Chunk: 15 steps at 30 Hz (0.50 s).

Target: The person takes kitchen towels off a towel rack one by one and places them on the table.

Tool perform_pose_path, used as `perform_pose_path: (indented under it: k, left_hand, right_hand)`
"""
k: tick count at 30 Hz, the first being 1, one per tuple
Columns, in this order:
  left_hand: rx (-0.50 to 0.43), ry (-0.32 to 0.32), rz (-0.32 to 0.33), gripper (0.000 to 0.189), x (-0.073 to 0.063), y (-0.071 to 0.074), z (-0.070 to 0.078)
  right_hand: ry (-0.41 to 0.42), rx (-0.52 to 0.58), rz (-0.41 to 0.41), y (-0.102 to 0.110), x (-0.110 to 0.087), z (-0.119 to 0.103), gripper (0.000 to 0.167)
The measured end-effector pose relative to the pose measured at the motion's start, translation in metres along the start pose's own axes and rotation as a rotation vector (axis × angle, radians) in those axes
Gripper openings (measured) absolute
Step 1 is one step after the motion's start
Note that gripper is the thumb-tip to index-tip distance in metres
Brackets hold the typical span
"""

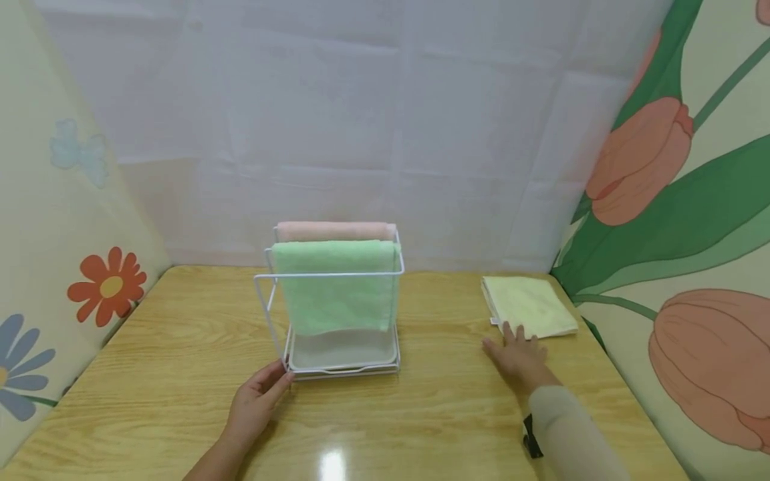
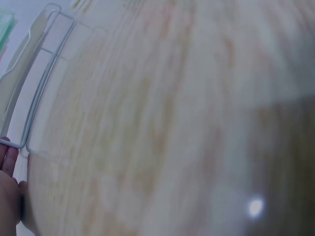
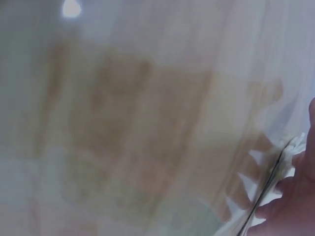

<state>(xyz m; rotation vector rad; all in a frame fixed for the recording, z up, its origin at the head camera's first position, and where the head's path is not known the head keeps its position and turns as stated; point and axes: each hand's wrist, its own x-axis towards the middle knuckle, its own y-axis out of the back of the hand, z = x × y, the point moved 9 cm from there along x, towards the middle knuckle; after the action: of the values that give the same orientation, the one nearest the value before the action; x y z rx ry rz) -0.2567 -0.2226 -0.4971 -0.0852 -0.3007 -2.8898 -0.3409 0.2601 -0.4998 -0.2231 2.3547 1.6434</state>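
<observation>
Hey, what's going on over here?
A person's left hand grips the near left corner of a white wire rack, where a folded mint-green cloth hangs in front of a pale pink cloth. The right hand touches the near edge of a folded pale yellow cloth, which lies flat on the wood-grain table, to the rack's right.

Screened tabletop corner, indoors; kind of room beyond not determinable.
Wood-grain worktop [image 1: 445, 414], glossy finish, set against a whitish sheet [image 1: 325, 120], creased, full width at back; flower-printed wall [image 1: 54, 220], cream ground, at left; tulip-printed wall [image 1: 680, 220], coral and green, at right.
</observation>
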Motion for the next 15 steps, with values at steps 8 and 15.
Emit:
perform_pose_path:
  k: [8, 15]
  left_hand:
    - [-0.030, 0.004, -0.001, 0.043, -0.001, -0.001, -0.001]
    - [-0.027, 0.020, -0.019, 0.043, -0.001, -0.002, -0.001]
  right_hand:
    - [-0.010, 0.031, 0.005, 0.003, 0.006, 0.005, 0.086]
    - [0.070, 0.049, 0.159, 0.014, 0.008, -0.005, 0.076]
